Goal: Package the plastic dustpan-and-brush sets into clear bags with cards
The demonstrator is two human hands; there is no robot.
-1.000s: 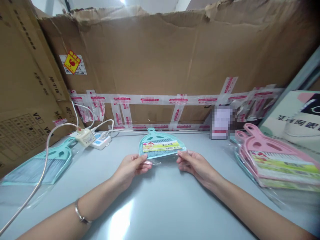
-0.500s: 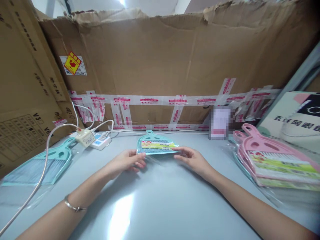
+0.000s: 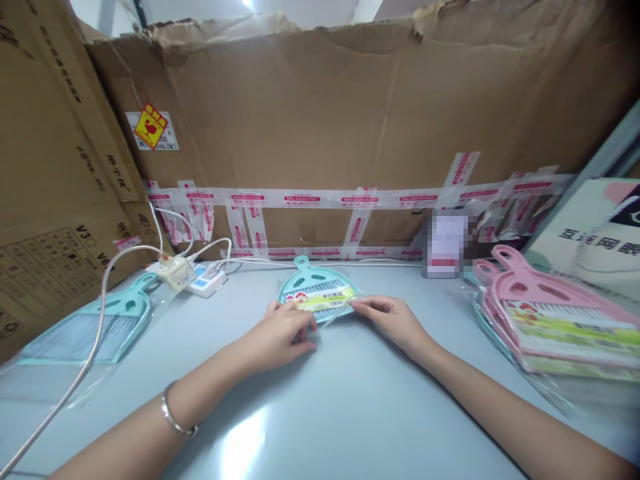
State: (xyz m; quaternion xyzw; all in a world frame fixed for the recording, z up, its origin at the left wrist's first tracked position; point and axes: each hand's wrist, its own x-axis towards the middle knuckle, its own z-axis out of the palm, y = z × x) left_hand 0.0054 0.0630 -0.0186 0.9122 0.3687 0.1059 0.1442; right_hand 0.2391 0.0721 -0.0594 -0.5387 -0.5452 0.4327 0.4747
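Note:
In the middle of the table lies a turquoise dustpan and brush set (image 3: 303, 273) in a clear bag, its handle pointing away from me. A green-and-yellow paper label with red mushroom pictures crosses the brush. At the set's right front corner, my right hand (image 3: 393, 320) pinches the bag's edge between thumb and fingers. My left hand (image 3: 283, 333) is at the front left edge, fingers bent and thumb apart, with nothing visibly held. Its fingers overlap the set's near corner; whether they touch it is unclear.
Pink dustpan sets (image 3: 530, 283) are stacked at right over turquoise ones. Another turquoise dustpan set (image 3: 107, 320) lies at left under a white cable (image 3: 103, 300). A power strip (image 3: 207, 280), a blurred phone (image 3: 445, 247) and a large cardboard box (image 3: 300, 120) stand behind.
My left hand has moved right, across the set's front left edge. The dustpan set now lies flatter, its near edge closer to me. My right hand's fingers have closed at its corner.

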